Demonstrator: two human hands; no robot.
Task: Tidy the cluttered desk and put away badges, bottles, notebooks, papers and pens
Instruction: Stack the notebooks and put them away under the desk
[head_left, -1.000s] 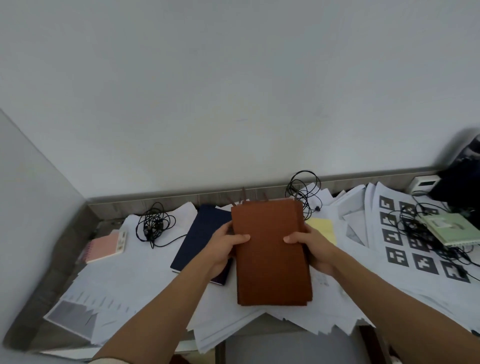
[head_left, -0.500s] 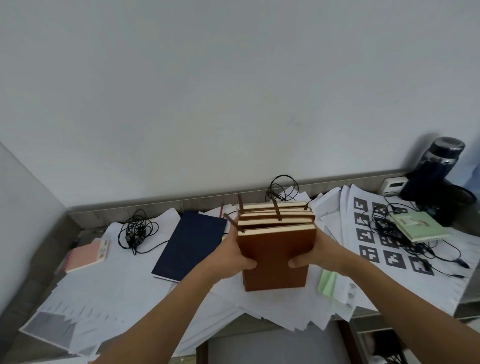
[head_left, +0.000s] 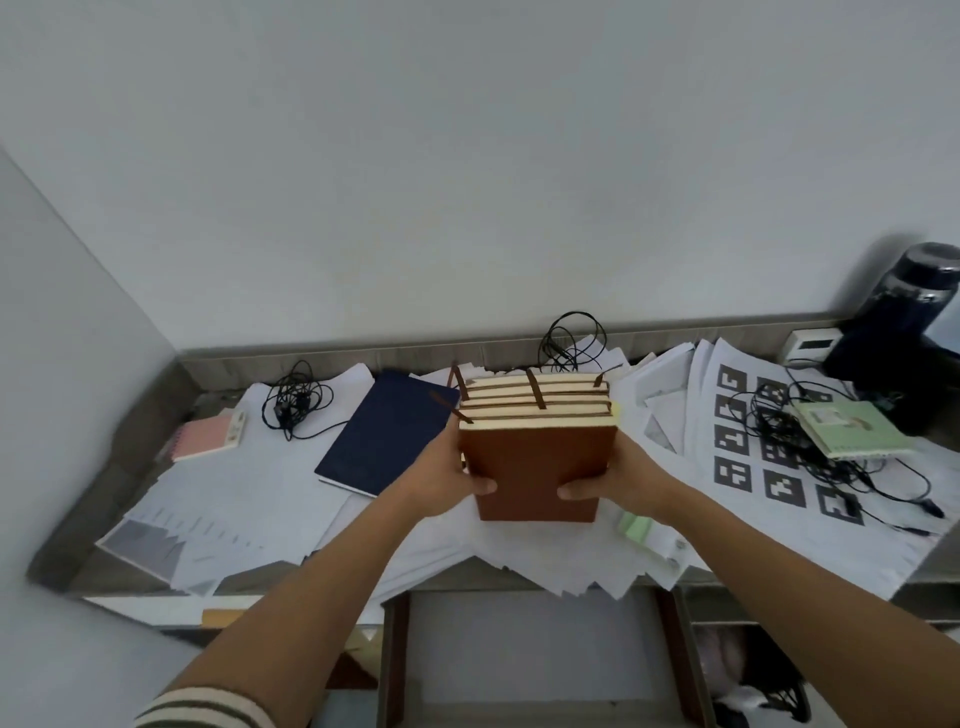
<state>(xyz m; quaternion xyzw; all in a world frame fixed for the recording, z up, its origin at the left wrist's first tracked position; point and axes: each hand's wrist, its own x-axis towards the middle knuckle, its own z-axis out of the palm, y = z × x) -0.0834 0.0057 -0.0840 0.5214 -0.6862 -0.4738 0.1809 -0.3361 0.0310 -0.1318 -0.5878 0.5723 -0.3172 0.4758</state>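
Head view. Clasped between left hand and right hand: stack of brown notebooks, on edge, page edges up; thumbs curled onto front cover, fingers hidden behind. Lower edge at loose papers, contact unclear. Left of left hand: navy notebook flat on papers. Below hands: open drawer, interior pale and blurred. Under right forearm: open compartment holding dark cable tangle.

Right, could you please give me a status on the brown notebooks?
Left grip and right grip both holding the brown notebook stack by its sides. Stack upright over the loose papers, page edges up. Navy notebook lies just left.
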